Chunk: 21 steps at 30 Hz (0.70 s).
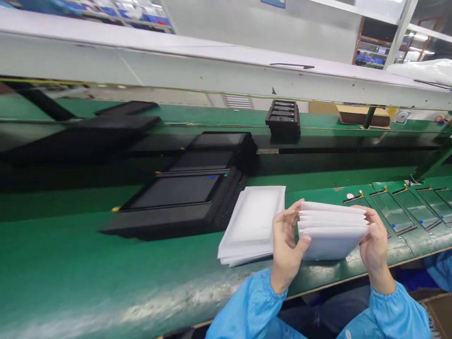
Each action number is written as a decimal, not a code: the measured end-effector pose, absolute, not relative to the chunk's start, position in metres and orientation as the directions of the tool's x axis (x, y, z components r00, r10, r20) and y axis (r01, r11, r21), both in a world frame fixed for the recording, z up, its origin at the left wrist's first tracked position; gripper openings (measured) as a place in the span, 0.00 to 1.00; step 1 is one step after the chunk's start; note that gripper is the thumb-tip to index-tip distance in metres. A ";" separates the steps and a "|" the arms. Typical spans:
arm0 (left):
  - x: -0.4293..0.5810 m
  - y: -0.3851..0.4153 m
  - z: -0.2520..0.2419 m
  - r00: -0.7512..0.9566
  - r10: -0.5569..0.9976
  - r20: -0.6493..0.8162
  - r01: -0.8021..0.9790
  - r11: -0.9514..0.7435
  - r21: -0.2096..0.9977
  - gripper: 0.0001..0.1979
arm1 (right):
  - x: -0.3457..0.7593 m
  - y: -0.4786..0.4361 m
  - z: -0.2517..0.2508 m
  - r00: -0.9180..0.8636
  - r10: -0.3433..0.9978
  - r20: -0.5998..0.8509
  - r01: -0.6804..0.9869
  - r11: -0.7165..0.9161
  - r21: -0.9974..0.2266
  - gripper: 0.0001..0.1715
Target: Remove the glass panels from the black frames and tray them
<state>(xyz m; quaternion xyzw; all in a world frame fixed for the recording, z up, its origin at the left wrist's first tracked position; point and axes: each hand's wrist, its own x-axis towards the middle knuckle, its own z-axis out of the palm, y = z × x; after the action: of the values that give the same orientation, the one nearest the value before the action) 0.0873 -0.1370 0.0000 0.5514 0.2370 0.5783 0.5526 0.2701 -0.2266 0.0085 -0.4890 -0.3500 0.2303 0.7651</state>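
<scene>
Both of my hands hold a small bundle of white foam sheets (332, 230) above the front edge of the green bench (88, 268). My left hand (287, 245) grips the bundle's left end, thumb on the front sheet. My right hand (374, 240) clasps its right end. The sheets are fanned apart at the top. A second stack of white foam sheets (252, 223) lies flat on the bench just left of my hands. Blue sleeves cover both wrists.
Black trays (183, 197) holding dark screens sit left of the stack. A row of thin glass panels (406, 209) lies on the bench at right. A stack of small black trays (282, 117) and a cardboard box (360, 114) stand on the far lane.
</scene>
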 end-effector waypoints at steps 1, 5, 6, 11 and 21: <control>0.087 -0.138 0.002 0.217 0.910 0.354 -0.368 -0.259 0.893 0.30 | 0.270 -0.228 0.010 0.652 0.696 0.301 -0.023 0.415 -0.909 0.28; 0.087 -0.139 0.008 0.274 0.932 0.236 -0.284 -0.156 0.946 0.23 | 0.271 -0.231 0.017 0.679 0.709 0.191 -0.090 0.338 -0.937 0.22; 0.087 -0.138 0.008 0.275 0.936 0.218 -0.271 -0.142 0.952 0.21 | 0.272 -0.231 0.019 0.679 0.715 0.164 -0.100 0.311 -0.945 0.20; 0.089 -0.134 0.012 0.259 0.940 0.221 -0.277 -0.146 0.950 0.15 | 0.279 -0.229 0.031 0.675 0.724 0.143 -0.088 0.271 -0.959 0.12; 0.093 -0.127 0.025 0.236 0.938 0.254 -0.278 -0.186 0.943 0.10 | 0.273 -0.219 0.048 0.715 0.677 0.178 -0.071 0.323 -0.944 0.15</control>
<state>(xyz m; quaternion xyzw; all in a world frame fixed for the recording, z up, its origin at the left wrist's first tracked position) 0.0931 -0.1267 0.0252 0.5489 0.3008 0.5400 0.5627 0.2735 -0.2195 0.0475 -0.5272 -0.2870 0.2457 0.7611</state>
